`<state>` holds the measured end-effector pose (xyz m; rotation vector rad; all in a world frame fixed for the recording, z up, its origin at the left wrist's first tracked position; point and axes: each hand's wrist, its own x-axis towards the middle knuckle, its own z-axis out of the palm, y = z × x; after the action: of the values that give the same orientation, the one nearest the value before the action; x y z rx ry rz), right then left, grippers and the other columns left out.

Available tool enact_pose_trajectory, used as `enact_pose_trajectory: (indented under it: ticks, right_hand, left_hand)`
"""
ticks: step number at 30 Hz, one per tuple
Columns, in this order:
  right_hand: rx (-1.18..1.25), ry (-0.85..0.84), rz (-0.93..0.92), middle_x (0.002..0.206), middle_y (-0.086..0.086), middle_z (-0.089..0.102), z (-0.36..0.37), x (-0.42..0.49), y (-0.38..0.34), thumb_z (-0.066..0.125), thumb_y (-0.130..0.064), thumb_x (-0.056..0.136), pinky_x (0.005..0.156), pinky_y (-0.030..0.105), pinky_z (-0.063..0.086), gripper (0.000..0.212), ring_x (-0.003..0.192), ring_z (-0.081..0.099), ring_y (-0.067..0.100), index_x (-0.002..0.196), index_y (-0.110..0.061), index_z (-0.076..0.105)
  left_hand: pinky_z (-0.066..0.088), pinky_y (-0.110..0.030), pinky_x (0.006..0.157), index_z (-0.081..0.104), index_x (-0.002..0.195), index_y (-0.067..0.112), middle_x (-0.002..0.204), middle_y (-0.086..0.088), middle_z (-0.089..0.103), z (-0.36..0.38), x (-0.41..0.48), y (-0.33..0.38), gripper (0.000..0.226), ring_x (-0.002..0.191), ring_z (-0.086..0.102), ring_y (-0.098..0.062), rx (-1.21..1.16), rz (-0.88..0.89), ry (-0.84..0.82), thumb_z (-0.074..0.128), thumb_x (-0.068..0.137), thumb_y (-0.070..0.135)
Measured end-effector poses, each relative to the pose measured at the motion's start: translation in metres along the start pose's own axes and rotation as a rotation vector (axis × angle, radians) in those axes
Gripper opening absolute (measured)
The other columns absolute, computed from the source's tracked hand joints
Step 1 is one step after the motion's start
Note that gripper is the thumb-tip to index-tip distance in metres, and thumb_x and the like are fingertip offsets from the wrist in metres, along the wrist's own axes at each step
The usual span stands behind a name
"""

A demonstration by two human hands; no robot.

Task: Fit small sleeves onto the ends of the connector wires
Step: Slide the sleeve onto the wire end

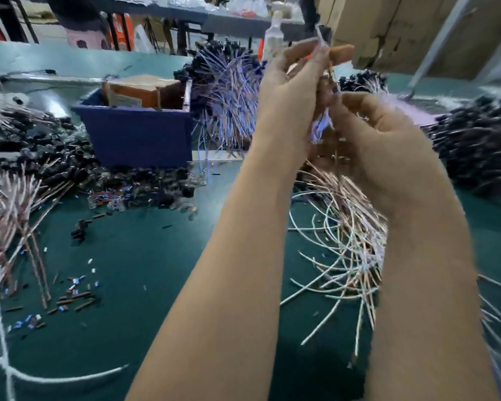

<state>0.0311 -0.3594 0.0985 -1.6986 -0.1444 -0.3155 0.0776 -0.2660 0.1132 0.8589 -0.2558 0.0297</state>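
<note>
Wide green counter (145,285), connector heaps (55,157) all over it, blue bin (136,134) behind. The right hand (388,140) is wrapped round the wire bundle (344,241), whose ends fan out below: light, springy stuff. The left hand (295,79) pinches one thin wire (321,36) close to its tip, and I'd say that's the right spot, since it should buckle if held lower. Tiny sleeves (75,287) lie scattered and look easy to fumble.
</note>
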Motion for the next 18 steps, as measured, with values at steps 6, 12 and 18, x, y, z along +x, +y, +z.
enact_pose_trajectory:
  ticks: [6, 12, 18]
  right_hand:
    - [-0.581, 0.237, -0.031, 0.063, -0.014, 0.069, -0.070, -0.014, -0.001, 0.058, -0.020, 0.091, 0.042, 0.012, 0.044, 0.006, 0.041, 0.056, 0.000, 0.092, -0.025, 0.061]
    - [-0.901, 0.254, 0.416, 0.109, 0.014, 0.068, -0.058, 0.016, 0.092, 0.054, -0.015, 0.090, 0.076, 0.029, 0.042, 0.018, 0.102, 0.060, 0.032, 0.099, -0.015, 0.069]
    - [-0.877, 0.404, 0.399, 0.111, 0.011, 0.065, -0.046, 0.019, 0.123, 0.052, -0.016, 0.090, 0.070, 0.029, 0.034, 0.017, 0.104, 0.057, 0.030, 0.105, -0.017, 0.061]
  left_hand:
    - [0.047, -0.011, 0.048, 0.048, 0.081, 0.010, 0.077, -0.010, 0.057, 0.045, 0.015, -0.056, 0.019, 0.046, 0.049, -0.001, -0.163, -0.166, 0.082, 0.047, 0.096, -0.002]
    - [0.041, -0.026, 0.067, 0.054, 0.112, -0.005, 0.083, -0.011, 0.052, 0.028, 0.009, -0.131, 0.023, 0.073, 0.050, -0.020, 0.378, -0.432, 0.175, 0.047, 0.091, 0.001]
    - [0.036, -0.025, 0.069, 0.061, 0.109, -0.004, 0.082, -0.007, 0.054, 0.007, 0.003, -0.144, 0.026, 0.077, 0.048, -0.017, 0.583, -0.459, 0.137, 0.046, 0.090, 0.007]
